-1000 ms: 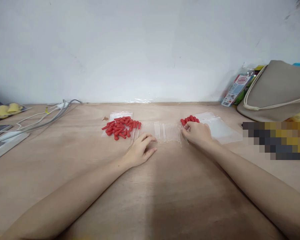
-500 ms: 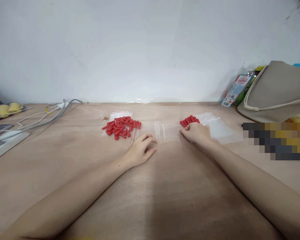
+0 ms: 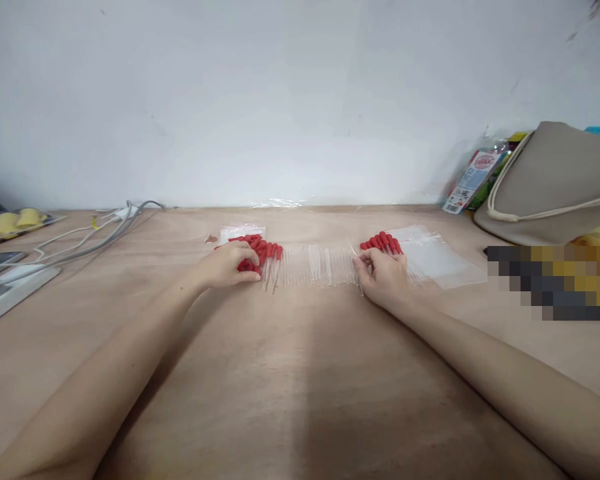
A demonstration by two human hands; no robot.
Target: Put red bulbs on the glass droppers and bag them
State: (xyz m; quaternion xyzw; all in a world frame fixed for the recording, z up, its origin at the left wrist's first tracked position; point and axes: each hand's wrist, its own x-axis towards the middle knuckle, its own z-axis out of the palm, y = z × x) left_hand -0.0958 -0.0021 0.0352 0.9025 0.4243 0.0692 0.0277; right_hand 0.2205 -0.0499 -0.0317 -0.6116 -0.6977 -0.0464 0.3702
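My left hand [image 3: 230, 264] lies over the pile of red rubber bulbs [image 3: 251, 239]. Its thumb and fingers are apart, with red bulbs showing in the gap. My right hand [image 3: 384, 275] pinches a thin clear glass dropper tube [image 3: 354, 251] at the right end of a row of clear tubes [image 3: 325, 265]. Several tubes fitted with red bulbs [image 3: 274, 252] lie at the row's left end. Beyond my right hand is another group of red-bulbed tubes [image 3: 383, 239], their lower parts partly hidden by the hand.
Clear plastic bags [image 3: 443, 260] lie at the right, and one [image 3: 243, 231] is behind the bulb pile. Cables [image 3: 107, 233] and a white power strip [image 3: 17, 293] are at the left. A grey-beige bag [image 3: 555, 180] and a bottle [image 3: 475, 175] stand at the right by the wall.
My left hand has moved left from the row of tubes to the red bulb pile. My right hand has turned slightly and shifted a little left and toward me.
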